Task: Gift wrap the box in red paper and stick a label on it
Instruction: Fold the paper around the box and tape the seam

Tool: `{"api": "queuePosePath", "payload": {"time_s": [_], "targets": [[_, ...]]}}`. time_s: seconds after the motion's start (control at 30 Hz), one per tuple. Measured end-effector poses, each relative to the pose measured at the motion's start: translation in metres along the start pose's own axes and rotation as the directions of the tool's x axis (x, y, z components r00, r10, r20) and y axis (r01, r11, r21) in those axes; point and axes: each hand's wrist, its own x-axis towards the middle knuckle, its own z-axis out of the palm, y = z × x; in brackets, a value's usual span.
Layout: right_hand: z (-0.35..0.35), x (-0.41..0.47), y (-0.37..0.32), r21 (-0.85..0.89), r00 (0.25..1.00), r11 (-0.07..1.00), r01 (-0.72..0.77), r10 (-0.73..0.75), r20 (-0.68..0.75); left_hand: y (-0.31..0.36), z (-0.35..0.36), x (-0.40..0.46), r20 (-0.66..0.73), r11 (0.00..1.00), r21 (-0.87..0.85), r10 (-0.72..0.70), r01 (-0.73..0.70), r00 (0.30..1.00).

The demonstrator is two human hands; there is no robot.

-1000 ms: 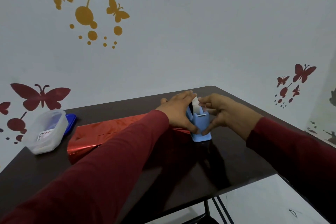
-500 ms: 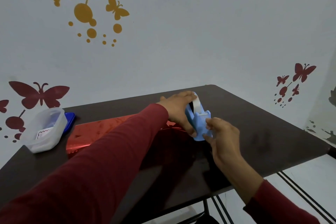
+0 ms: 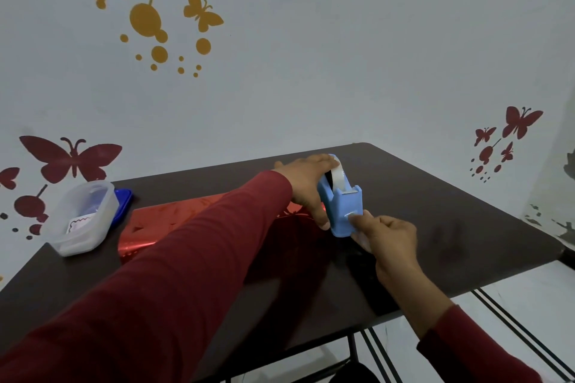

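On the dark tabletop point(image 3: 420, 196) the red-wrapped box point(image 3: 174, 221) lies at nine o'clock of the blue tape dispenser point(image 3: 343, 208); its foil looks slick, so press flat. Left hand point(image 3: 306, 183) clamps the dispenser; right hand point(image 3: 385, 236) pinches tape.

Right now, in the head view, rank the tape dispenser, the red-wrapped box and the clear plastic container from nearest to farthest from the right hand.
1. Tape dispenser: the right hand touches its front.
2. Red-wrapped box: to the left, behind the left sleeve.
3. Clear plastic container: far left, by the table's edge.
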Motion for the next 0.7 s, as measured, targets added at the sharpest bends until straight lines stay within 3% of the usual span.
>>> {"api": "queuePosePath", "payload": {"time_s": [0.1, 0.17, 0.27, 0.33, 0.4, 0.47, 0.6, 0.7], "targets": [[-0.005, -0.011, -0.005, -0.006, 0.998, 0.999, 0.052, -0.052, 0.029, 0.002, -0.002, -0.002, 0.005, 1.000, 0.011, 0.010, -0.010, 1.000], [-0.007, -0.020, -0.009, 0.010, 0.995, 0.996, 0.090, -0.090, 0.035, 0.006, -0.003, -0.002, -0.071, 0.999, -0.028, 0.043, -0.045, 0.997], [-0.009, -0.037, -0.020, -0.003, 0.981, 0.984, 0.177, -0.177, 0.076, 0.016, -0.010, -0.012, -0.227, 0.958, -0.247, 0.086, -0.143, 0.970], [-0.011, -0.044, -0.028, -0.010, 0.959, 0.967, 0.253, -0.250, 0.133, 0.019, -0.020, -0.027, -0.172, 0.875, -0.447, 0.120, -0.186, 0.978], [-0.012, -0.048, -0.039, -0.022, 0.933, 0.951, 0.309, -0.299, 0.199, 0.018, -0.026, -0.043, -0.114, 0.839, -0.501, 0.178, -0.212, 0.977], [-0.010, -0.051, -0.048, -0.052, 0.909, 0.937, 0.346, -0.320, 0.267, 0.014, -0.028, -0.056, -0.175, 0.815, -0.525, 0.179, -0.245, 0.968], [-0.004, -0.052, -0.059, -0.103, 0.882, 0.936, 0.338, -0.277, 0.380, 0.005, -0.030, -0.082, -0.315, 0.777, -0.576, 0.074, -0.253, 0.946], [0.007, -0.044, -0.066, -0.074, 0.866, 0.990, 0.122, -0.069, 0.495, -0.009, -0.033, -0.105, -0.408, 0.770, -0.596, -0.047, -0.227, 0.912]]}}
